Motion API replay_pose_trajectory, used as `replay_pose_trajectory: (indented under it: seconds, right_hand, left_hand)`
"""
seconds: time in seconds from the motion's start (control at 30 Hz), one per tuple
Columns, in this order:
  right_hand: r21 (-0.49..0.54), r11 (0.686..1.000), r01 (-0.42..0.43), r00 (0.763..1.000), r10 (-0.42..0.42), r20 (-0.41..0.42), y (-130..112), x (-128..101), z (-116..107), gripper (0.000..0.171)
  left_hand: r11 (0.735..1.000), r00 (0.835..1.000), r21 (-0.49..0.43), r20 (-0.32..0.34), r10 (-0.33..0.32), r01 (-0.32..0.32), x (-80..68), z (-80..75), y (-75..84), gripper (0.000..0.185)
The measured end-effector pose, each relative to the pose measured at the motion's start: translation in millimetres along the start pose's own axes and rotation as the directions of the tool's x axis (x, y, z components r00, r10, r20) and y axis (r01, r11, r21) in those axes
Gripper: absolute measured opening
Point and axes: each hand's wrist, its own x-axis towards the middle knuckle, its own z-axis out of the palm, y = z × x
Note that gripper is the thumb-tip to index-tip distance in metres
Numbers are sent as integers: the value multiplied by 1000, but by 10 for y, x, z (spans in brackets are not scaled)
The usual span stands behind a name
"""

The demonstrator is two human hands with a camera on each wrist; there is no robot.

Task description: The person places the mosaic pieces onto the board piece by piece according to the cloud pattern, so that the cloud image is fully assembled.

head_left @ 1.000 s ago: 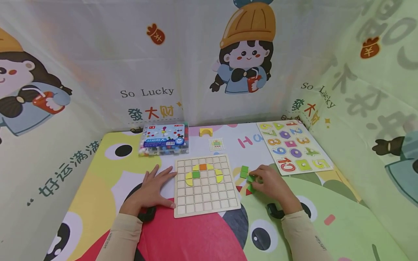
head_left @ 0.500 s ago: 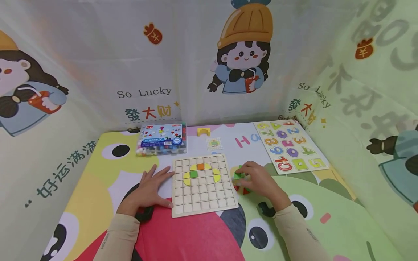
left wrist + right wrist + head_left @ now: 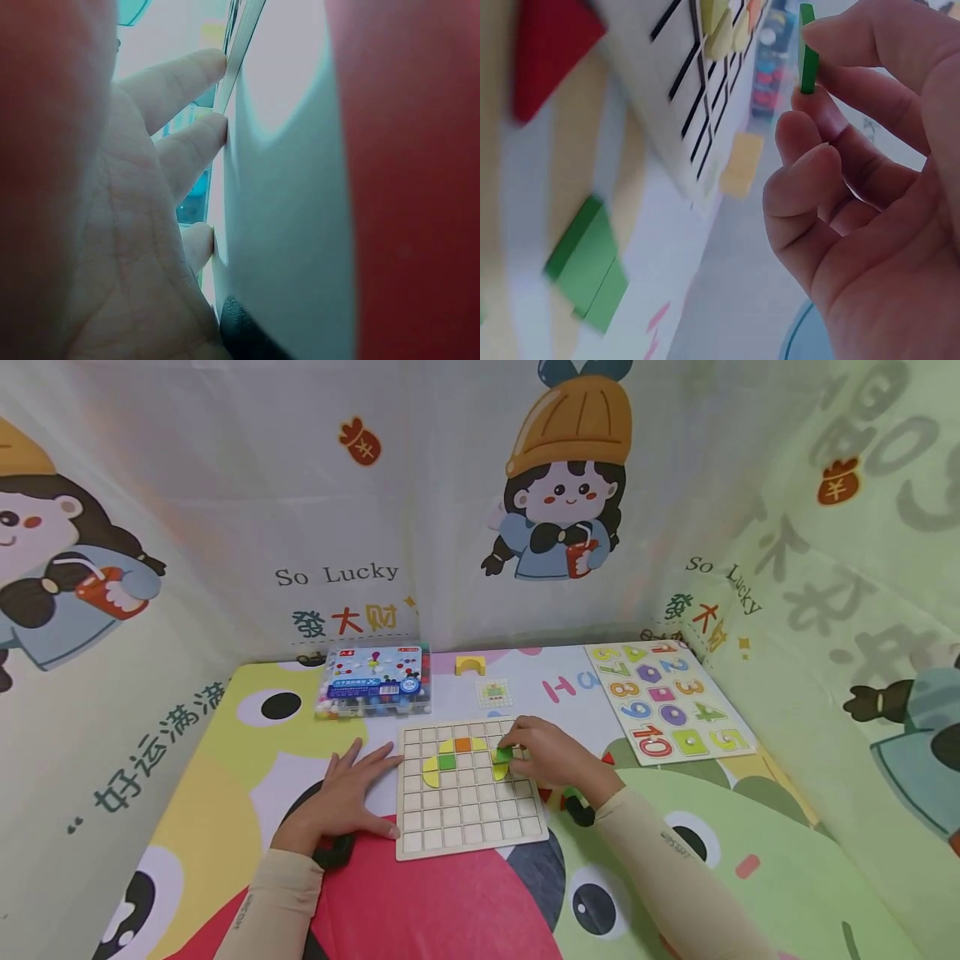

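Observation:
My right hand point(image 3: 551, 760) pinches a green square tile point(image 3: 808, 52) between thumb and fingers, over the right side of the wooden grid board point(image 3: 472, 818). In the head view this tile overlaps the yellow quarter-round pieces there. On the board lie an orange square point(image 3: 462, 744), a green square point(image 3: 447, 762) and several yellow rounded pieces point(image 3: 431, 773). My left hand point(image 3: 337, 806) rests with spread fingers beside the board; in the left wrist view its fingertips point(image 3: 214, 66) touch the board's edge.
Green squares point(image 3: 592, 259) and a red triangle point(image 3: 555, 60) lie right of the board, partly hidden by my right arm in the head view. Behind stand a clear box of beads point(image 3: 373, 681), a yellow arch block point(image 3: 471, 666), a pattern card point(image 3: 494, 694) and a number puzzle point(image 3: 670, 702).
My right hand has picked up a green square from the loose pieces and moved left with it over the board. My left hand has stayed at the board's left edge.

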Motion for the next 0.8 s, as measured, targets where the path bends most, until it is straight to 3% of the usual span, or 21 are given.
replay_pose_trajectory:
  seconds: [0.17, 0.33, 0.8]
  right_hand:
    - [-45, 998, 46, 996, -42, 78, -60, 227, 69, 27]
    - [-79, 992, 101, 990, -93, 105, -101, 386, 152, 24]
    - [-105, 993, 63, 985, -45, 165, -259, 540, 281, 27]
  left_hand:
    - [1000, 1000, 3, -3, 6, -6, 2, 8, -11, 116]
    - [1000, 1000, 4, -2, 10, -10, 10, 9, -10, 116]
    - [1000, 1000, 7, 2, 5, -5, 9, 1, 0, 115]
